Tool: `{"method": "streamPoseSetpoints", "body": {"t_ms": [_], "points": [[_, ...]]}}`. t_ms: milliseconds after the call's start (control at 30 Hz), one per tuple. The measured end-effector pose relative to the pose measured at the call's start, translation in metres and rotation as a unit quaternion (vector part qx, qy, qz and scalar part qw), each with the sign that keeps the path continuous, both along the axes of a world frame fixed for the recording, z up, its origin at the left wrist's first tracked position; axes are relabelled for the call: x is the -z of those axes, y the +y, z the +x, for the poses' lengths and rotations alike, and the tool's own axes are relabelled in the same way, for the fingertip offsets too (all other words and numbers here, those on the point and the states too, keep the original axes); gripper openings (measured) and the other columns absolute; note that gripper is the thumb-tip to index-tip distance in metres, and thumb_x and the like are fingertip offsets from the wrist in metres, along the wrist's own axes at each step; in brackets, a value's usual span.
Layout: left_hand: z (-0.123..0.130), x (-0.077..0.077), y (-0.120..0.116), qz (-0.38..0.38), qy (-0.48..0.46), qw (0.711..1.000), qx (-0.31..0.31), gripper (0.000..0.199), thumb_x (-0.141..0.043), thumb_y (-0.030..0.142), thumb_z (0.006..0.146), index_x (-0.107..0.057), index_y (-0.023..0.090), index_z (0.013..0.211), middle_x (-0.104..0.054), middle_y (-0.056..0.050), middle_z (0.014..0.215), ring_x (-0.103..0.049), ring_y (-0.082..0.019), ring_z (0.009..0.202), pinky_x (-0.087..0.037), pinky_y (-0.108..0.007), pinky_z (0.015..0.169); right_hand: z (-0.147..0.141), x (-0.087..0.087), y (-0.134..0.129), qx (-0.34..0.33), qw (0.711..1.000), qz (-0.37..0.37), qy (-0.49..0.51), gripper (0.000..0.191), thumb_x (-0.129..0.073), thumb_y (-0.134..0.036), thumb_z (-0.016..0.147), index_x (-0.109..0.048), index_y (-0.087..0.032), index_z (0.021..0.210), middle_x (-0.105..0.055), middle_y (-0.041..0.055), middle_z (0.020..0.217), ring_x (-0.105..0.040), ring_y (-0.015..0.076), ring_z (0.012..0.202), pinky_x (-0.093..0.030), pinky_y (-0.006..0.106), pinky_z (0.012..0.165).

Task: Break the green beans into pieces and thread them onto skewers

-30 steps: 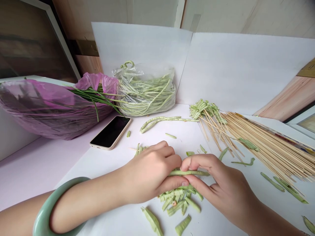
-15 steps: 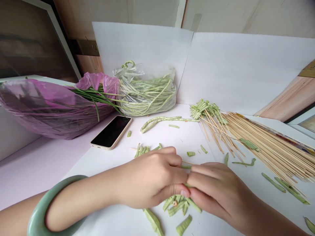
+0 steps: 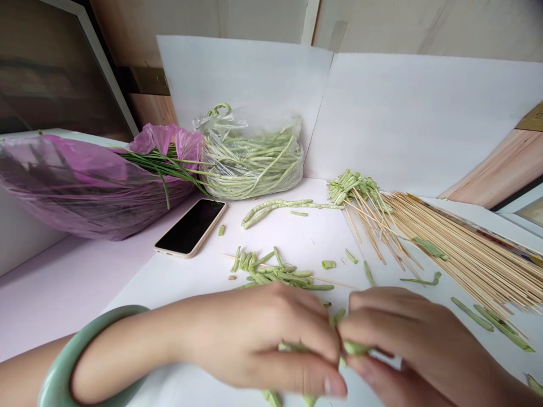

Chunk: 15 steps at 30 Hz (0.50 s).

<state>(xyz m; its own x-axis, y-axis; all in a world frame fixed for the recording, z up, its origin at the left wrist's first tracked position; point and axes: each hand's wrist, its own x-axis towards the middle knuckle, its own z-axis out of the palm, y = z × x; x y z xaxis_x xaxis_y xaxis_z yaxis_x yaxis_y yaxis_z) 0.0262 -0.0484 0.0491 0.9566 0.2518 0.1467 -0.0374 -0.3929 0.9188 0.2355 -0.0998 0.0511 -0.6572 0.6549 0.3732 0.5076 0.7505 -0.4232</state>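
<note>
My right hand [image 3: 409,339] is closed, pinching a cut piece of green long bean [image 3: 356,348] between thumb and fingers. Close beside it, my left hand [image 3: 284,339] wears a green bangle [image 3: 91,350] on the wrist. Its thumb stands apart from its fingers, and bean pieces show through the gap. The left fingertips almost meet the right hand's, slightly smeared by motion. Just beyond the hands lies a loose pile of bean pieces [image 3: 280,275], with a thin bamboo skewer [image 3: 333,282] sticking out of it. More pieces are partly hidden under my hands.
A phone [image 3: 190,229] lies at the left, near a purple bag [image 3: 97,192] of green stalks. Behind stands a clear bag of long beans [image 3: 258,158]. Bean-loaded skewers [image 3: 350,187] and a spread of bare bamboo skewers [image 3: 462,249] lie right. Two uncut beans [image 3: 275,208] lie mid-table.
Both hands have come nearer and moved apart slightly, uncovering the bean pile and skewer behind them. My left thumb has spread from its fingers. A bean piece now shows in my right hand.
</note>
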Motion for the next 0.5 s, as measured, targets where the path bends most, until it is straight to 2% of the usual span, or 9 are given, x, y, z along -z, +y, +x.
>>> {"method": "streamPoseSetpoints", "body": {"t_ms": [67,133,200,267,400,500], "points": [[-0.001,0.003,0.003,-0.083,0.010,0.993,-0.085,0.035,-0.041,0.040,0.098,-0.046,0.019,0.070,-0.047,-0.002,0.072,-0.045,-0.015,0.070,-0.039,-0.027,0.067,0.003,0.001,0.004,0.041,0.999,-0.020,0.025,0.012,-0.047,-0.021,0.094,-0.056,-0.025,0.087,-0.053,-0.0040,0.065,-0.054,0.0106,0.056,-0.045,0.020,0.055],[0.000,0.008,0.005,-0.190,0.002,0.970,-0.155,0.041,-0.037,0.044,0.099,-0.050,0.017,0.071,-0.044,0.001,0.065,-0.040,-0.011,0.060,-0.034,-0.024,0.057,0.005,0.003,0.007,0.067,0.996,-0.033,0.048,0.020,-0.041,-0.019,0.097,-0.058,-0.028,0.105,-0.057,-0.0020,0.073,-0.057,0.0120,0.060,-0.047,0.020,0.053],[0.002,0.014,0.007,-0.289,-0.011,0.939,-0.188,0.045,-0.037,0.049,0.098,-0.050,0.016,0.069,-0.038,0.004,0.058,-0.036,-0.009,0.052,-0.028,-0.022,0.049,0.006,0.002,0.009,0.069,0.996,-0.037,0.052,0.033,-0.035,-0.017,0.098,-0.054,-0.030,0.122,-0.058,0.0006,0.083,-0.060,0.0129,0.066,-0.049,0.020,0.051],[0.005,0.017,0.007,-0.357,-0.030,0.913,-0.196,0.047,-0.039,0.051,0.096,-0.048,0.015,0.067,-0.032,0.007,0.055,-0.033,-0.007,0.047,-0.024,-0.021,0.045,0.005,0.001,0.011,0.058,0.997,-0.031,0.042,0.040,-0.031,-0.014,0.098,-0.051,-0.029,0.129,-0.054,0.0029,0.089,-0.062,0.0133,0.071,-0.050,0.020,0.052],[0.007,0.018,0.004,-0.405,-0.041,0.891,-0.202,0.049,-0.044,0.059,0.092,-0.048,0.015,0.070,-0.029,0.008,0.055,-0.029,-0.006,0.045,-0.022,-0.018,0.043,0.002,0.005,0.013,0.039,0.999,-0.007,0.020,0.047,-0.031,-0.007,0.095,-0.046,-0.025,0.136,-0.051,0.0025,0.091,-0.059,0.0088,0.068,-0.052,0.017,0.058],[0.006,0.015,0.001,-0.358,-0.011,0.911,-0.206,0.053,-0.042,0.065,0.089,-0.050,0.015,0.073,-0.039,0.006,0.056,-0.039,-0.007,0.048,-0.030,-0.018,0.046,-0.002,0.014,0.012,0.052,0.998,0.020,0.028,0.045,-0.040,-0.007,0.094,-0.045,-0.026,0.135,-0.060,0.0021,0.102,-0.063,0.0091,0.082,-0.053,0.015,0.069]]}}
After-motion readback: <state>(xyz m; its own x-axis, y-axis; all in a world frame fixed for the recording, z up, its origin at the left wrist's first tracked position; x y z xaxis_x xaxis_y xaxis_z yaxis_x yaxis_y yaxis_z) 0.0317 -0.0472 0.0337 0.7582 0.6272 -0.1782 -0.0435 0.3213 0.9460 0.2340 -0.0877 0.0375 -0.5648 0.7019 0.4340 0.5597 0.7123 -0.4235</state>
